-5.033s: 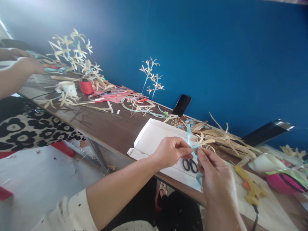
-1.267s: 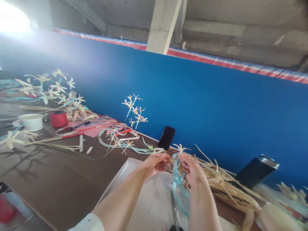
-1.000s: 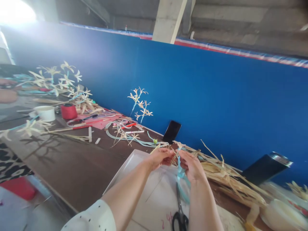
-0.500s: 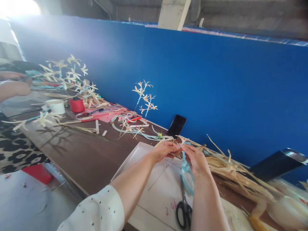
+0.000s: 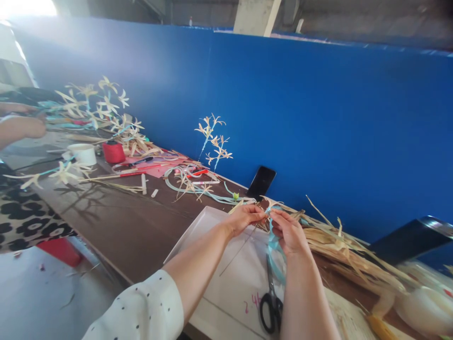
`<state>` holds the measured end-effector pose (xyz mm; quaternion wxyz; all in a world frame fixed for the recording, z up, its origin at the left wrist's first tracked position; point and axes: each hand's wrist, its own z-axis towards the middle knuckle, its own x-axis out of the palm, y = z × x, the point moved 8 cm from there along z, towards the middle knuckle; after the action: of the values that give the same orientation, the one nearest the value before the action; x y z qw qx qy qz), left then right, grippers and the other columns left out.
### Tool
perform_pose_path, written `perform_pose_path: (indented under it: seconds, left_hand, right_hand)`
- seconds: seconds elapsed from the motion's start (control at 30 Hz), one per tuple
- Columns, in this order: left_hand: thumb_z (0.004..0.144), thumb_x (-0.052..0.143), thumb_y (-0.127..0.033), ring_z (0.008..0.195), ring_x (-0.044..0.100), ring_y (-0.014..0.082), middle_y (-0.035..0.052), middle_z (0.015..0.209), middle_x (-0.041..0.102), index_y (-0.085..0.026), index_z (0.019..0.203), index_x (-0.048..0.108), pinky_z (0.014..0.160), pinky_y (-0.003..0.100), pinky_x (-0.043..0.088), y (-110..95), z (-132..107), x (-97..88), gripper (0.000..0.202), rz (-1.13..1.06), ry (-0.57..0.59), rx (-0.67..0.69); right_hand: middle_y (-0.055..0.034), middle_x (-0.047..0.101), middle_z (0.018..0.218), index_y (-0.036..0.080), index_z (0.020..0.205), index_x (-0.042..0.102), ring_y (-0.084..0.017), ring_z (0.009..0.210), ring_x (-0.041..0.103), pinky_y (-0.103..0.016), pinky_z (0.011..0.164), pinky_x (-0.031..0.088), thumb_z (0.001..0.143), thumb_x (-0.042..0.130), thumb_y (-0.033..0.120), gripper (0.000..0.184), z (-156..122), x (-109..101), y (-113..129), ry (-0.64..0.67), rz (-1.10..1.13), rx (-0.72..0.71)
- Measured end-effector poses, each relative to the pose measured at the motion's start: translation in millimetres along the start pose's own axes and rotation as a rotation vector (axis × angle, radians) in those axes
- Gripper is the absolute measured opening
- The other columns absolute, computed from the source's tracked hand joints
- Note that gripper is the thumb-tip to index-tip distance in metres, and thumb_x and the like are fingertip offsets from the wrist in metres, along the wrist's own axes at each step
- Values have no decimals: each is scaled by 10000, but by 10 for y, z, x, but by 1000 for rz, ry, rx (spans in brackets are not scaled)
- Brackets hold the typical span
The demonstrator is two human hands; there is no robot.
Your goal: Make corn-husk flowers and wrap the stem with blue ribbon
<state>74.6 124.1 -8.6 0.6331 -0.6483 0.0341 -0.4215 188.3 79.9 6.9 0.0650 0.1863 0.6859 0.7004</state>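
Observation:
Over the white tray (image 5: 193,236) my left hand (image 5: 245,219) pinches a thin wire stem (image 5: 236,256), which slants down toward the tray. A pale, husk-like flower (image 5: 272,203) pokes up between the two hands. The fingertips of my right hand (image 5: 289,232) close on light blue tape (image 5: 274,245) right beside the left fingers. From there the tape hangs in a loop under the right hand. Below it, black-handled scissors (image 5: 271,309) lie in the tray, partly covered by my right forearm. My fingers hide where tape and stem meet.
Dry husk strips (image 5: 339,255) lie to the right. A phone (image 5: 261,182) leans on the blue partition (image 5: 318,118). Leftward are coiled pale-blue cords (image 5: 184,189), red thread (image 5: 113,152), a white cup (image 5: 83,154) and finished flower sprays (image 5: 106,104). Another person's hand (image 5: 24,127) is at far left.
Both hands stay close together at the flower, with only small finger shifts. My right fingers have moved slightly away from the left ones, and more blue tape shows between them.

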Motion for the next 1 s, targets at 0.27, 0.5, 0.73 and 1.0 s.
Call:
perform_pose_path:
  seconds: [0.27, 0.5, 0.73, 1.0]
  left_hand:
    - [556, 789, -416, 606, 511, 86, 9, 637, 580, -98, 708, 599, 641, 231, 353, 1, 15, -37, 400, 41, -23, 41]
    - [566, 764, -459, 557, 471, 76, 2, 604, 577, -110, 690, 596, 592, 223, 332, -51, 4, -47, 407, 142, -71, 63]
    - [566, 751, -479, 549, 465, 80, -5, 590, 566, -118, 666, 596, 592, 230, 344, -89, -10, -24, 406, 192, -83, 65]
    - [601, 727, -447, 575, 473, 86, -3, 607, 572, -120, 673, 594, 615, 231, 349, -98, -13, -18, 361, 251, -93, 76]
  right_hand:
    - [44, 497, 516, 173, 732, 694, -46, 433, 320, -190, 378, 161, 538, 800, 276, 244, 12, 39, 8, 43, 75, -35]
    - [46, 499, 506, 176, 721, 690, -48, 412, 314, -204, 369, 160, 540, 791, 315, 250, 18, 37, 14, 16, 63, -40]
    - [24, 564, 542, 185, 706, 689, -70, 418, 400, -217, 373, 216, 509, 820, 323, 274, 21, 23, 9, -29, 34, -56]
    - [55, 483, 471, 175, 681, 687, -45, 401, 320, -208, 379, 187, 511, 823, 292, 247, 33, 36, -6, -9, 81, -55]
